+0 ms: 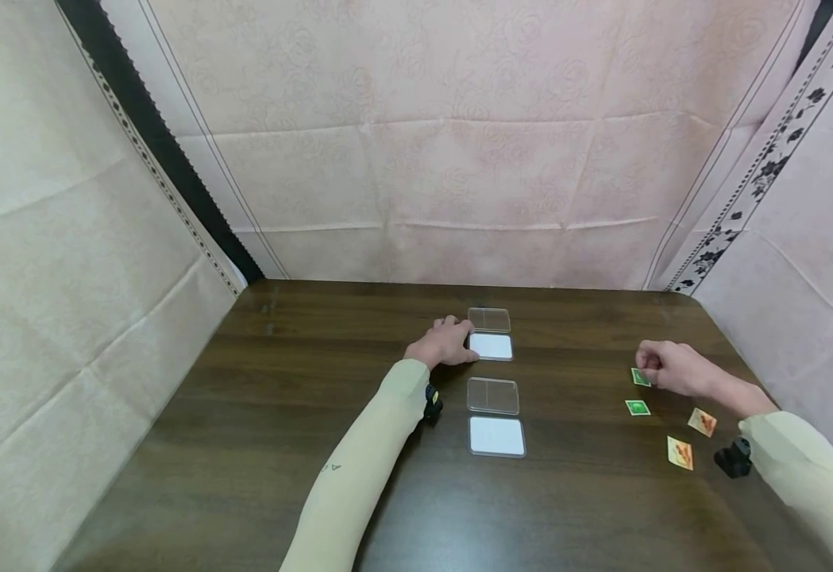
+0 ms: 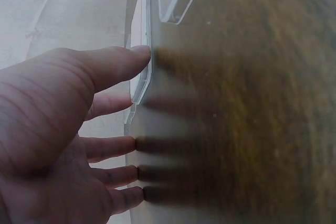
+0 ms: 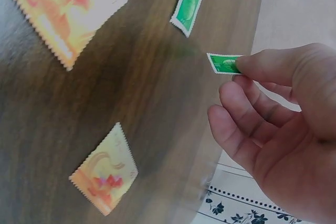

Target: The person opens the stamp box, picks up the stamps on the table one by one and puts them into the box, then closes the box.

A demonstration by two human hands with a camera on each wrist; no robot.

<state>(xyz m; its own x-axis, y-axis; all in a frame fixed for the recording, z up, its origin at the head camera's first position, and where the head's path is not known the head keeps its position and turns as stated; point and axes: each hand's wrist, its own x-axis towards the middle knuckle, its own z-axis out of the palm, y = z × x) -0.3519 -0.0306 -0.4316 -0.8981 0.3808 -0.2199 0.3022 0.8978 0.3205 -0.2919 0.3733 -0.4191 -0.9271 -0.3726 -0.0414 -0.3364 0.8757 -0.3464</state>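
Observation:
My right hand (image 1: 676, 368) pinches a small green postage stamp (image 3: 226, 64) between thumb and forefinger at the right side of the table. Another green stamp (image 1: 638, 407) lies nearer to me. Two orange stamps, one with red shapes (image 3: 105, 177) and a second one (image 1: 680, 453), lie below the hand. My left hand (image 1: 446, 343) rests at the left edge of the far white-filled plastic case (image 1: 491, 346). Its fingers are extended, with the thumb (image 2: 123, 64) and forefinger touching the case's edge.
Beyond that case lies a clear plastic lid (image 1: 489, 319). Nearer to me are another clear lid (image 1: 493, 396) and a white-filled case (image 1: 497, 437). The dark wooden table (image 1: 259, 445) is bordered by hanging pale cloths (image 1: 416, 175).

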